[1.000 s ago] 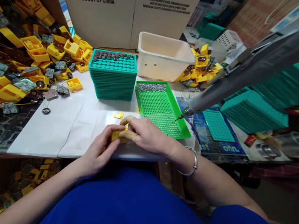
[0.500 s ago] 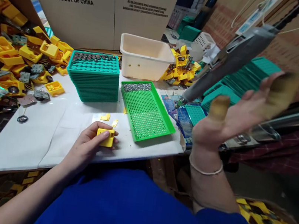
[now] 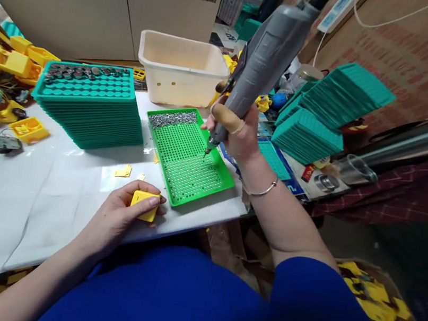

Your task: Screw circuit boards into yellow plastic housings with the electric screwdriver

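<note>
Near the table's front edge, my left hand (image 3: 126,207) is closed around a small yellow plastic case (image 3: 144,205), thumb on its upper face. My right hand (image 3: 238,132), with coverings on some fingers, wraps round a grey electric screwdriver (image 3: 266,56). The screwdriver tilts downward, its bit over a bright green perforated tray (image 3: 175,201). Small silvery screws (image 3: 174,119) lie heaped at the tray's far end, and others appear to fill many of its holes. Small yellow plastic pieces (image 3: 123,171) lie on the table just beyond my left hand.
A stack of teal trays (image 3: 91,123) stands left of the green tray, with small round parts on top. Behind is a whitish plastic bin (image 3: 185,84). Yellow cases and circuit boards (image 3: 3,144) pile up at left. More teal trays (image 3: 309,137) lean at right.
My right hand was open and apart from the screwdriver; now it grips it, and the bit has come left over the green tray. My left hand still holds the yellow case. The view has shifted.
</note>
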`<state>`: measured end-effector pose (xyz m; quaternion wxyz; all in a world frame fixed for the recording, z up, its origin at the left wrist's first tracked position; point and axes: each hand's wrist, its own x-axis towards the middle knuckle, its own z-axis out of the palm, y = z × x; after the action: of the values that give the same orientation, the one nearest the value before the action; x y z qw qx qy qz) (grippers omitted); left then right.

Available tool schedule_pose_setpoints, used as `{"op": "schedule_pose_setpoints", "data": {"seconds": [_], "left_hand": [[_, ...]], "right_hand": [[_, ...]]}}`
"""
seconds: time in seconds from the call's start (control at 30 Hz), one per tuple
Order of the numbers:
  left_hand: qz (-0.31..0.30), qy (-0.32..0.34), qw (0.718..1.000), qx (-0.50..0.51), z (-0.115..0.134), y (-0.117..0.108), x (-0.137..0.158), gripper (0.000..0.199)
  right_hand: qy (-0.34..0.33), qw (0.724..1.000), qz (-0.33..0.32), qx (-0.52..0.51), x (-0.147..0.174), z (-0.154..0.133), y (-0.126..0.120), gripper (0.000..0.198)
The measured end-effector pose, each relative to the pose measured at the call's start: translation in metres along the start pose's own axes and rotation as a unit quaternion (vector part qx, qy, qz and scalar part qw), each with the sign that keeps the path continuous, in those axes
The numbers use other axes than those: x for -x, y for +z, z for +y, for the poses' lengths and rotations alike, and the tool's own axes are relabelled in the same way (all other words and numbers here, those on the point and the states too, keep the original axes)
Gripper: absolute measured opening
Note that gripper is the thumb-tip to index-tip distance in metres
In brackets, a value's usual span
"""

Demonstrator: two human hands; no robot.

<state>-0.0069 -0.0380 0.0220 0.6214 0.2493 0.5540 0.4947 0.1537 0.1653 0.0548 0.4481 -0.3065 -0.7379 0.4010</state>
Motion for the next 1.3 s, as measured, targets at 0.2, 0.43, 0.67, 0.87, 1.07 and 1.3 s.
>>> {"op": "schedule_pose_setpoints", "data": {"seconds": [0.2, 0.43, 0.67, 0.87, 1.07, 1.3], "left_hand": [[-0.009, -0.01, 1.0, -0.017, 0.0, -0.004, -0.003, 0.031], [-0.005, -0.007, 1.0, -0.017, -0.001, -0.004, -0.004, 0.031], [-0.01, 0.0, 1.0, 0.011, -0.003, -0.005, -0.004, 0.028], [-0.048, 0.015, 0.993, 0.105, -0.008, -0.009, -0.009, 0.022], [-0.041, 0.009, 0.992, 0.115, -0.009, -0.01, -0.009, 0.026], [-0.055, 0.02, 0.99, 0.125, -0.012, -0.01, -0.01, 0.021]], "right_hand": [[0.043, 0.995, 0.043, 0.085, 0.0, 0.022, 0.015, 0.039], [0.028, 0.996, 0.056, 0.062, 0.002, 0.022, 0.015, 0.041], [0.044, 0.994, 0.075, 0.071, 0.003, 0.018, 0.017, 0.038], [-0.008, 0.995, 0.091, 0.03, 0.001, -0.003, 0.02, 0.038], [-0.042, 0.982, -0.026, -0.184, 0.034, -0.054, 0.046, 0.055], [0.019, 0.991, -0.075, -0.112, 0.062, -0.064, 0.075, 0.046]]}}
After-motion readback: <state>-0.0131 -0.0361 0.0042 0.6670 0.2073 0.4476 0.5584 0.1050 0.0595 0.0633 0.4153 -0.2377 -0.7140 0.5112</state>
